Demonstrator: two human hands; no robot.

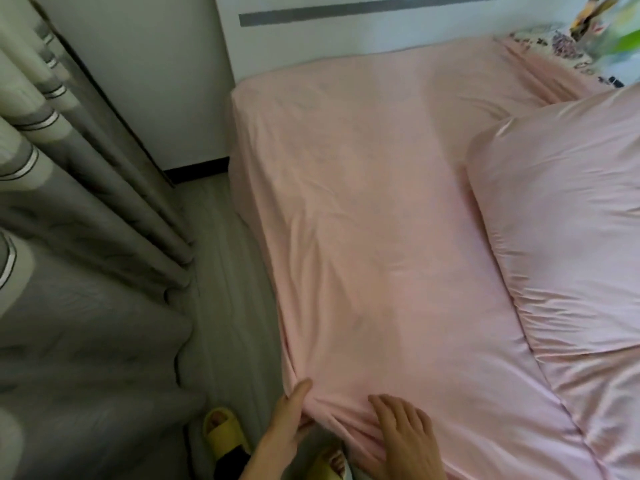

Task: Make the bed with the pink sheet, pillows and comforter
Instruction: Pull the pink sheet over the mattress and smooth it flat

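Grey curtains [69, 202] with pale stripes hang in folds down the left side, their hems reaching the grey wood-look floor [221, 306]. Low on that floor a yellow slipper [225, 434] shows on one foot; a second yellow slipper [329, 462] peeks out between the two forearms.

A white headboard [311, 46] with a grey bar stands behind the bed. The pink sheet [381, 202] is spread over the mattress from the headboard to the bottom edge of the view. It is lightly creased and hangs over the near side.

At that side edge the left hand [287, 420] holds a bunched fold of the sheet, with its thumb on top and its fingers hidden under the cloth. Just beside it the right hand [405, 431] lies palm-down on the sheet, its fingers fairly straight and slightly spread, holding nothing. Wrinkles run out from between the two hands.

Further right the glossy pink comforter [571, 237] is heaped on the bed, covering the right part of the sheet. In the top right corner lies a flower-patterned cloth [554, 46], blurred, and beside it something multicoloured that is too unclear to name.
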